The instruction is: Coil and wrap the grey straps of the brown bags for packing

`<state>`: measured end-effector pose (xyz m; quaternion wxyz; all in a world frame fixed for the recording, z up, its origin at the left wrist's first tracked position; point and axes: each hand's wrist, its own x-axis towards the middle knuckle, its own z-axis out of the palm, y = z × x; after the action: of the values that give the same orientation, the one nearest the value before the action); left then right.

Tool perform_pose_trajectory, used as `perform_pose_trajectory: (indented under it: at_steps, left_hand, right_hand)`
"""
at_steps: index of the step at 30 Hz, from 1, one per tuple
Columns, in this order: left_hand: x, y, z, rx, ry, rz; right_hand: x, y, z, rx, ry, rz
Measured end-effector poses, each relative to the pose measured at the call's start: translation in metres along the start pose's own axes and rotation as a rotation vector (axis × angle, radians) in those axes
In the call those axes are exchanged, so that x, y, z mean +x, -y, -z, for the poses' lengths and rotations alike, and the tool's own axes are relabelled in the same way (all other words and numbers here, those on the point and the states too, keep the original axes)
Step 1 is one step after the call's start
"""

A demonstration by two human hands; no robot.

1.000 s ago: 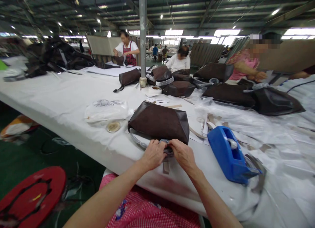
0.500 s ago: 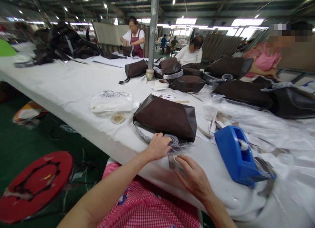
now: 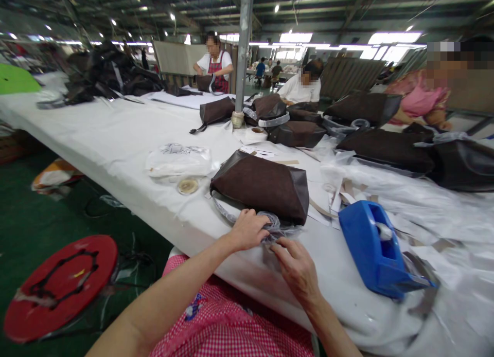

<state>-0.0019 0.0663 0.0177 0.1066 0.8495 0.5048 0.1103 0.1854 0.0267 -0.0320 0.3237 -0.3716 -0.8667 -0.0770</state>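
A dark brown handbag [image 3: 260,184] with black ends lies on the table in front of me. Its strap [image 3: 274,219], wrapped in clear plastic, is coiled along the near side. My left hand [image 3: 249,229] is closed on this wrapped strap, pressing it close to the bag. Just right of it, my right hand [image 3: 296,267] has thumb and fingers pinched together on a thin translucent strip [image 3: 270,251] that looks like tape, at the strap's near edge. A blue tape dispenser [image 3: 365,244] stands to the right of my right hand.
Several more brown bags [image 3: 382,146] lie at the back right. A metal post [image 3: 243,53] rises through the white table [image 3: 127,141]. A tape roll [image 3: 188,185] and plastic packet [image 3: 179,159] lie left of the bag. Co-workers stand across the table; a red stool [image 3: 62,287] is at lower left.
My right hand has moved up and slightly left to the strap with the strip, its fingers drawing together. My left hand stays on the wrapped strap. The view has shifted slightly.
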Motion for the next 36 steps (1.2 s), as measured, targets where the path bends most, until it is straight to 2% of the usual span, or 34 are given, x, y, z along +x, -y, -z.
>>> perform_pose_trajectory:
  at_steps: [2,4,8,12,15,18,27,33,36]
  left_hand:
    - [-0.003,-0.002,-0.003,0.033,-0.023,-0.020]
    - [-0.006,-0.003,-0.005,0.051,-0.053,-0.023]
    - [-0.011,-0.003,-0.006,-0.001,-0.086,-0.026]
    - [-0.018,-0.003,-0.002,-0.073,-0.062,-0.047]
    - [-0.021,-0.007,-0.003,-0.068,-0.077,0.003]
    - [-0.021,-0.011,-0.008,-0.040,-0.120,0.045]
    - [-0.015,-0.005,-0.016,-0.095,-0.176,0.012]
    - [-0.017,-0.009,-0.016,-0.069,-0.192,0.021]
    - [-0.022,-0.011,-0.014,-0.087,-0.210,0.032]
  right_hand:
    - [0.010,-0.001,-0.002,-0.040,-0.096,0.010]
    - [0.020,-0.004,-0.006,-0.005,-0.133,0.006]
    - [0.029,-0.010,-0.014,0.216,-0.103,-0.065]
    - [0.029,-0.011,-0.015,0.362,-0.095,-0.180]
    - [0.029,-0.011,-0.013,0.444,-0.079,-0.238]
    - [0.029,-0.013,-0.014,0.492,-0.049,-0.280]
    - [0.041,-0.020,-0.005,0.551,0.077,-0.439]
    - [0.042,-0.025,-0.002,0.559,0.097,-0.281]
    - [0.041,-0.025,-0.003,0.530,0.097,-0.263]
